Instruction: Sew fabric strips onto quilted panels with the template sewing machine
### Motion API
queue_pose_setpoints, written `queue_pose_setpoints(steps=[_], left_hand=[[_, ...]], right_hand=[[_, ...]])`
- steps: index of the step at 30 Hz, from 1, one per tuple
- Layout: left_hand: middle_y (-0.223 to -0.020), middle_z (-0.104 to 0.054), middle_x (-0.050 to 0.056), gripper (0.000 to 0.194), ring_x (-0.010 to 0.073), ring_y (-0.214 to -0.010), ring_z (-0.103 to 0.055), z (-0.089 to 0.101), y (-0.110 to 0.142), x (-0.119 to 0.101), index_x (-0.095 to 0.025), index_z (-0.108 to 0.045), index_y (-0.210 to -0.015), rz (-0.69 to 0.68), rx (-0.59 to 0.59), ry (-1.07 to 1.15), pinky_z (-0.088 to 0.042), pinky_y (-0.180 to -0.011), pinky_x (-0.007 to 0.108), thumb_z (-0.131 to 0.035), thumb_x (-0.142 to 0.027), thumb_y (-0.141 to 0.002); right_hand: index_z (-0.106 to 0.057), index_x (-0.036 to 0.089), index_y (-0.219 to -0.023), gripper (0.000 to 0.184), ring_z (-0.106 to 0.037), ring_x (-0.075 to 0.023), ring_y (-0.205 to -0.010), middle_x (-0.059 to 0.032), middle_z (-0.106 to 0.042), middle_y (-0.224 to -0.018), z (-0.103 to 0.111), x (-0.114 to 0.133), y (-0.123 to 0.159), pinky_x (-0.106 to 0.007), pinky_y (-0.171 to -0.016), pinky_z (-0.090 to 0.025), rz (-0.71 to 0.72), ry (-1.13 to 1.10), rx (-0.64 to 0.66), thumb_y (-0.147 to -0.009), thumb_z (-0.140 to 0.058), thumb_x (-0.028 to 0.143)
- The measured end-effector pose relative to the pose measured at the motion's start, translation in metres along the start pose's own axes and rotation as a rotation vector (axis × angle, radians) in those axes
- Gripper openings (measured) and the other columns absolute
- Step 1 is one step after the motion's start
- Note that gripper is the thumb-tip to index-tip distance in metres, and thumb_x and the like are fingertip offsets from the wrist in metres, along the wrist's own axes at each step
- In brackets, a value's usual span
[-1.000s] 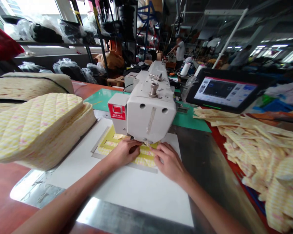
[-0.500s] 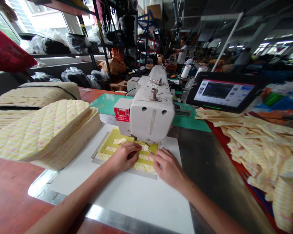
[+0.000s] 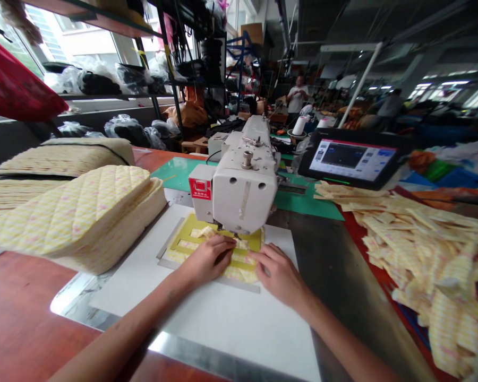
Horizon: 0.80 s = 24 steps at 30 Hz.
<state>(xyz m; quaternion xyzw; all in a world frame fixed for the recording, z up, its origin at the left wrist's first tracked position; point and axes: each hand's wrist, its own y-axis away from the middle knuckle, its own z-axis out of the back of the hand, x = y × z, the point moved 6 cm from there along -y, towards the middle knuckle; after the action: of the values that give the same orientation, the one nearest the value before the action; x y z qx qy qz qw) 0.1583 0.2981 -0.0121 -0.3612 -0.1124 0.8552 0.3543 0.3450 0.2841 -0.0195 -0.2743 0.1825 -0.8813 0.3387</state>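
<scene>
A white sewing machine (image 3: 242, 183) stands on a white work plate (image 3: 223, 313). Under its head lies a yellow template frame (image 3: 191, 227) with yellow checked fabric pieces in its slots. My left hand (image 3: 207, 259) rests on the frame, fingers bent and pressed down on the fabric near the needle. My right hand (image 3: 278, 276) lies flat just right of it, fingertips touching the frame's edge. What the fingers pinch, if anything, is hidden.
A tall stack of quilted yellow panels (image 3: 71, 215) sits at the left, with more stacks behind. Several yellow fabric strips (image 3: 422, 239) are heaped at the right. A touch-screen panel (image 3: 348, 156) stands behind the machine. A person stands far back.
Both hands stay on the yellow frame with only small finger shifts. The head camera has tilted up a little, so the scene sits lower and farther.
</scene>
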Motion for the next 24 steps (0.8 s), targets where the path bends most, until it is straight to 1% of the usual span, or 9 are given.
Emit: queue_pose_setpoints(steps=[4, 6, 7, 9, 11, 13, 18, 22, 24], left_hand=[[-0.121, -0.068, 0.011, 0.033, 0.0212, -0.112, -0.067, 0.006, 0.031, -0.014, -0.023, -0.047, -0.135, 0.162, 0.003, 0.049, -0.057, -0.095, 0.036, -0.050, -0.021, -0.101], [-0.119, -0.066, 0.012, 0.043, 0.0209, -0.104, -0.068, 0.012, 0.054, -0.023, -0.023, -0.034, -0.141, 0.243, -0.051, 0.026, -0.059, -0.087, 0.036, -0.050, -0.023, -0.101], [-0.122, -0.063, 0.013, 0.044, 0.0207, -0.102, -0.068, 0.016, 0.065, -0.030, -0.022, -0.032, -0.141, 0.260, -0.083, -0.012, -0.060, -0.085, 0.036, -0.050, -0.022, -0.101], [-0.132, -0.053, 0.016, 0.032, 0.0206, -0.104, -0.066, 0.022, 0.086, -0.043, -0.023, -0.042, -0.131, 0.263, -0.136, -0.115, -0.060, -0.087, 0.037, -0.050, -0.021, -0.100], [-0.140, -0.042, 0.016, 0.011, 0.0217, -0.113, -0.062, 0.026, 0.101, -0.057, -0.023, -0.052, -0.109, 0.255, -0.159, -0.207, -0.060, -0.092, 0.037, -0.051, -0.020, -0.099], [-0.141, -0.037, 0.013, 0.003, 0.0233, -0.120, -0.059, 0.028, 0.110, -0.068, -0.023, -0.055, -0.097, 0.257, -0.160, -0.271, -0.059, -0.096, 0.037, -0.054, -0.020, -0.097], [-0.137, -0.038, 0.012, 0.007, 0.0235, -0.115, -0.062, 0.027, 0.113, -0.089, -0.024, -0.062, -0.101, 0.241, -0.171, -0.329, -0.061, -0.093, 0.034, -0.056, -0.024, -0.096], [-0.133, -0.043, 0.012, 0.008, 0.0228, -0.114, -0.063, 0.018, 0.107, -0.098, -0.025, -0.064, -0.100, 0.179, -0.161, -0.332, -0.061, -0.091, 0.031, -0.057, -0.025, -0.096], [-0.131, -0.045, 0.012, 0.008, 0.0224, -0.114, -0.064, 0.014, 0.103, -0.101, -0.025, -0.065, -0.100, 0.149, -0.148, -0.326, -0.061, -0.091, 0.029, -0.057, -0.024, -0.096]], right_hand=[[-0.062, 0.021, -0.107, 0.020, -0.066, -0.0224, -0.082, -0.0048, -0.068, -0.088, -0.002, -0.007, 0.002, -0.034, -0.077, -0.053, -0.113, -0.007, -0.007, -0.093, -0.051, 0.011], [-0.057, 0.020, -0.108, 0.018, -0.067, -0.0215, -0.074, -0.0032, -0.068, -0.083, -0.006, -0.011, 0.002, -0.032, -0.069, -0.052, -0.188, -0.011, 0.027, -0.093, -0.049, 0.014], [-0.055, 0.021, -0.108, 0.017, -0.067, -0.0214, -0.071, -0.0023, -0.067, -0.080, -0.007, -0.012, 0.003, -0.031, -0.067, -0.051, -0.211, -0.008, 0.041, -0.094, -0.048, 0.015], [-0.051, 0.022, -0.107, 0.015, -0.067, -0.0216, -0.071, -0.0015, -0.066, -0.078, -0.005, -0.016, 0.005, -0.031, -0.067, -0.050, -0.229, 0.008, 0.055, -0.095, -0.045, 0.017], [-0.050, 0.023, -0.105, 0.012, -0.067, -0.0215, -0.070, -0.0009, -0.065, -0.077, 0.003, -0.023, 0.012, -0.031, -0.066, -0.049, -0.241, 0.022, 0.057, -0.095, -0.043, 0.019], [-0.048, 0.024, -0.102, 0.009, -0.067, -0.0206, -0.068, 0.0000, -0.064, -0.076, 0.015, -0.035, 0.023, -0.030, -0.064, -0.048, -0.267, 0.005, 0.062, -0.096, -0.043, 0.021], [-0.046, 0.026, -0.101, 0.005, -0.066, -0.0189, -0.068, 0.0009, -0.065, -0.078, 0.053, -0.065, 0.064, -0.030, -0.064, -0.049, -0.371, -0.064, 0.046, -0.097, -0.045, 0.026], [-0.050, 0.026, -0.097, 0.003, -0.064, -0.0184, -0.072, -0.0002, -0.065, -0.083, 0.089, -0.073, 0.097, -0.030, -0.068, -0.050, -0.427, -0.014, -0.004, -0.097, -0.047, 0.027], [-0.053, 0.026, -0.090, 0.008, -0.063, -0.0192, -0.075, -0.0008, -0.064, -0.084, 0.104, -0.074, 0.112, -0.032, -0.071, -0.049, -0.436, 0.063, -0.016, -0.096, -0.048, 0.026]])
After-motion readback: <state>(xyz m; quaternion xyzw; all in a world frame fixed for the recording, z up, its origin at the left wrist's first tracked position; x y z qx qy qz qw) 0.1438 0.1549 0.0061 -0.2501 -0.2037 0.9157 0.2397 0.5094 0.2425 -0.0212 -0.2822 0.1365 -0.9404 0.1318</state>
